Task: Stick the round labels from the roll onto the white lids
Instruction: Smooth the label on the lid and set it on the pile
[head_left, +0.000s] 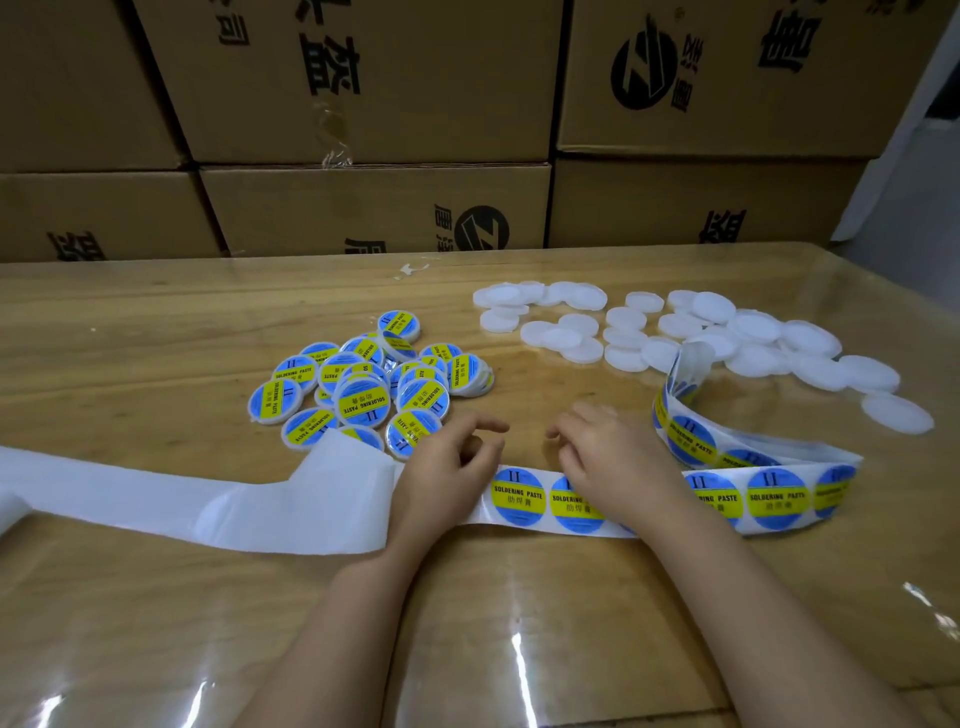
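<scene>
Round labels (518, 500) run along the backing strip (291, 499), flat across the near table (156, 338). Left hand (447, 467) rests on it, fingers loosely bent, nothing visibly held. Right hand (608, 457) curls onto the strip, pinch unclear. White lids (680, 327) lie far right, labelled lids (363, 400) far left.

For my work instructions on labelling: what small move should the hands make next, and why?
Probably the right hand peels the first label off the strip while the left hand holds the backing down: both hands rest on the strip, that label lies between them, and plain lids lie ready.
</scene>
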